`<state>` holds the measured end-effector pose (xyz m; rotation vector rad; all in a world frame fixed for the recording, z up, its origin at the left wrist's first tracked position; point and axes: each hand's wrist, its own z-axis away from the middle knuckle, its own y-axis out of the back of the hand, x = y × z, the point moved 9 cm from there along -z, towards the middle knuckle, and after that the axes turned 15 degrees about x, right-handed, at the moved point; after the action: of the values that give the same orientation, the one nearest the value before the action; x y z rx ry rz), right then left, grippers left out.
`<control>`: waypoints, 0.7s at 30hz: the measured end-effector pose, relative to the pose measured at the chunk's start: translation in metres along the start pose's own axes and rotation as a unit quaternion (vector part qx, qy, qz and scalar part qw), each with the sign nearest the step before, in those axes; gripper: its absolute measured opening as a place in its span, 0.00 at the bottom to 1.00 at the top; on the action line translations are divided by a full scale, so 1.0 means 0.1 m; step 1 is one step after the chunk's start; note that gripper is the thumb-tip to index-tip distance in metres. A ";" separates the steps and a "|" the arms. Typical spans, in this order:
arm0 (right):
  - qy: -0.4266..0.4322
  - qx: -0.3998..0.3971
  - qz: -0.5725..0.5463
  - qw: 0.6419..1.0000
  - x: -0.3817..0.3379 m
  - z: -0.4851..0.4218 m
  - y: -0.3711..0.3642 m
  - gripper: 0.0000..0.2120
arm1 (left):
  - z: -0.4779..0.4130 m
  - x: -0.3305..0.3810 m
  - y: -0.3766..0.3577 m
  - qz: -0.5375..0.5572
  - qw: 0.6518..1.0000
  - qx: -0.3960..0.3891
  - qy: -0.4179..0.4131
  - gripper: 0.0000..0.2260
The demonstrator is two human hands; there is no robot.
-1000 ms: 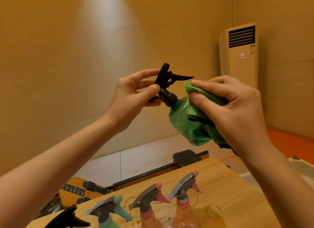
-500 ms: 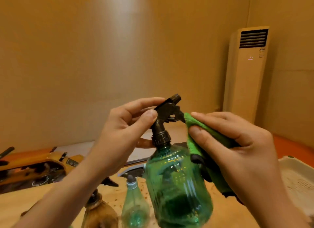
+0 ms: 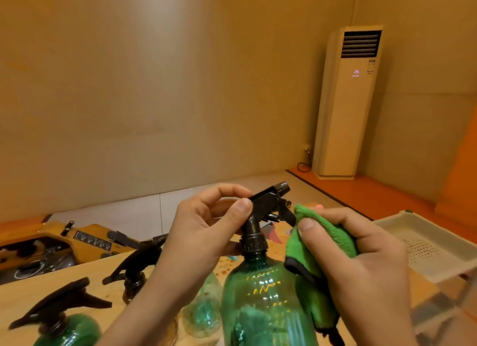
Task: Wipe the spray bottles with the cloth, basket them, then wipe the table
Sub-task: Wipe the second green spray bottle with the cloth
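While the left hand [image 3: 204, 232] pinched its black trigger head [image 3: 271, 203] between thumb and forefinger, the green spray bottle [image 3: 260, 301] stood upright at the lower centre of the frame. Its base was cut off by the bottom edge, so contact with the worktop [image 3: 23, 296] could not be told.

Right hand [image 3: 361, 263]: fingers and thumb curled round a bunched green cloth [image 3: 317, 240], dark-edged. The top fold lay against the trigger lever and the rest hung beside the bottle's shoulder.

Basket [image 3: 433, 245]: pale, perforated floor, at the right edge of the frame, on the worktop's far right.

Other bottles, lower left:
- a second green bottle [image 3: 64, 330] with a black trigger
- a brown bottle [image 3: 134, 281], also with a black trigger
- a small clear green bottle [image 3: 204, 312], partly hidden behind the left wrist

Background: a yellow machine [image 3: 85, 240] at mid left, beyond the worktop, and a tall air-conditioning unit [image 3: 346, 100] at the upper right, against the wall.
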<state>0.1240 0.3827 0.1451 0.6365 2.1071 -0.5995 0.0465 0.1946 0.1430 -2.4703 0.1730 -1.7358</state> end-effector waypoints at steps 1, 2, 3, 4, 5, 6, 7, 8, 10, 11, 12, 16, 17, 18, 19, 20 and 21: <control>-0.001 0.016 0.008 1.000 0.04 -0.01 0.02 0.14 | 0.00 -0.04 -0.01 0.002 1.000 -0.017 0.008 0.05; 0.001 0.027 0.016 0.999 0.07 -0.02 0.04 0.15 | 0.00 -0.07 -0.02 0.003 0.999 -0.038 0.014 0.08; 0.011 0.033 0.021 0.999 0.07 -0.03 0.04 0.14 | 0.01 -0.10 -0.03 0.007 0.998 -0.059 0.021 0.12; 0.023 0.032 0.024 0.999 0.06 -0.04 0.03 0.12 | 0.01 -0.12 -0.03 0.009 0.997 -0.074 0.024 0.16; 0.029 0.026 0.021 0.999 0.05 -0.04 0.01 0.09 | 0.01 -0.13 -0.02 0.009 0.996 -0.084 0.024 0.17; 0.031 0.020 0.016 0.999 0.05 -0.05 -0.01 0.07 | 0.00 -0.14 -0.01 0.007 0.996 -0.086 0.020 0.18; 0.029 0.007 0.011 0.999 0.05 -0.05 -0.03 0.06 | -0.02 -0.14 0.02 0.003 0.996 -0.083 0.015 0.18; 0.032 -0.009 0.012 0.999 0.06 -0.06 -0.06 0.06 | -0.05 -0.13 0.04 -0.002 0.997 -0.077 0.009 0.17; 0.065 -0.033 0.039 0.997 0.04 -0.09 -0.09 0.08 | -0.11 -0.11 0.08 -0.014 0.997 -0.074 -0.004 0.17; 0.085 -0.038 0.056 0.994 0.02 -0.11 -0.09 0.07 | -0.14 -0.10 0.09 -0.019 0.997 -0.073 -0.007 0.18; 0.104 -0.041 0.072 0.991 -0.01 -0.14 -0.09 0.07 | -0.16 -0.09 0.10 -0.023 0.997 -0.072 -0.009 0.18; 0.179 -0.045 0.099 0.978 -0.18 -0.27 -0.14 0.09 | -0.24 -0.09 0.12 -0.036 0.996 -0.076 -0.004 0.20; 0.194 -0.050 0.101 0.975 -0.23 -0.30 -0.17 0.09 | -0.25 -0.08 0.11 -0.034 0.996 -0.082 -0.002 0.20; 0.208 -0.055 0.104 0.971 -0.27 -0.32 -0.21 0.09 | -0.26 -0.07 0.11 -0.033 0.996 -0.089 -0.002 0.19; 0.222 -0.057 0.111 0.967 -0.30 -0.34 -0.24 0.09 | -0.27 -0.05 0.11 -0.034 0.995 -0.093 -0.005 0.19; 0.237 -0.060 0.120 0.962 -0.32 -0.35 -0.28 0.09 | -0.28 -0.02 0.11 -0.036 0.995 -0.093 -0.012 0.19; 0.249 -0.065 0.127 0.958 -0.32 -0.35 -0.33 0.09 | -0.29 0.01 0.12 -0.037 0.995 -0.089 -0.019 0.18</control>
<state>0.1002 0.3724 0.1967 1.0465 2.4423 -0.1581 0.0191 0.1819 0.1518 -2.6652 0.2459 -1.7708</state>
